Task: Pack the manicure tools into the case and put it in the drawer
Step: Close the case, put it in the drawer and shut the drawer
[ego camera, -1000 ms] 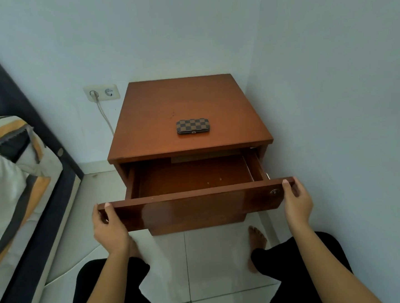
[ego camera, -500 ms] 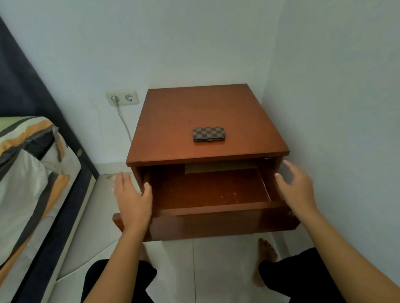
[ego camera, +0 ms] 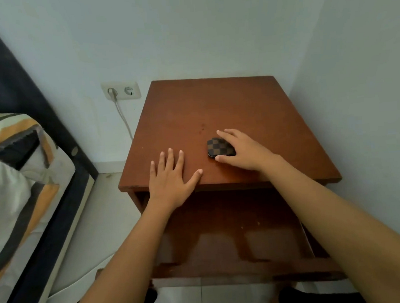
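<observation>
The closed manicure case, brown with a checkered pattern, lies on the top of the wooden nightstand. My right hand wraps around the case's right end, thumb at its near edge and fingers over its far edge. My left hand rests flat on the nightstand's front edge, fingers spread, a little left of the case and apart from it. Below, the drawer stands pulled out, its inside bare. No loose tools are in view.
A wall runs close along the nightstand's right side. A wall socket with a plugged cable sits behind on the left. A bed with striped bedding and a dark frame stands at the left. Tiled floor lies between them.
Both hands left the drawer front and rose to the nightstand top. My right hand closed around the case; my left hand settled flat on the front edge. The drawer stays pulled out.
</observation>
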